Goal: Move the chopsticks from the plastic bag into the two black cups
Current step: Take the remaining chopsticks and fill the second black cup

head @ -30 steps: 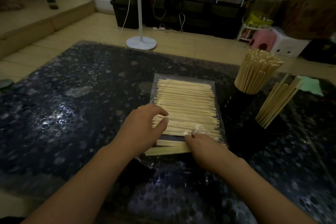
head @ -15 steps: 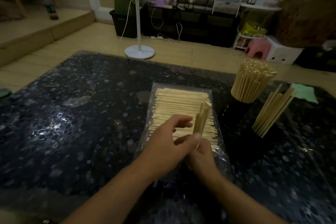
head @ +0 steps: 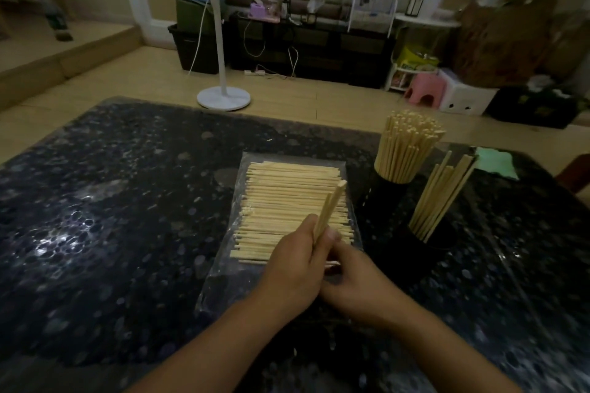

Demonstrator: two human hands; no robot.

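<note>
A clear plastic bag (head: pixel 289 159) lies flat on the dark table, holding a stack of pale wooden chopsticks (head: pixel 287 198). My left hand (head: pixel 295 268) and my right hand (head: pixel 354 281) meet over the bag's near end, both gripping a small bundle of chopsticks (head: pixel 332 206) that points up and away. To the right stand two black cups: the far cup (head: pixel 383 198) is packed with upright chopsticks, the near cup (head: pixel 418 252) holds a few leaning ones.
The dark speckled table (head: pixel 111 217) spreads left of the bag. A green cloth (head: pixel 496 163) lies behind the near cup. On the floor beyond are a white fan base (head: pixel 223 98) and a pink stool (head: pixel 424 89).
Both hands lifted a small bundle of chopsticks off the bag's near end and tipped it upright. The camera view has tilted slightly.
</note>
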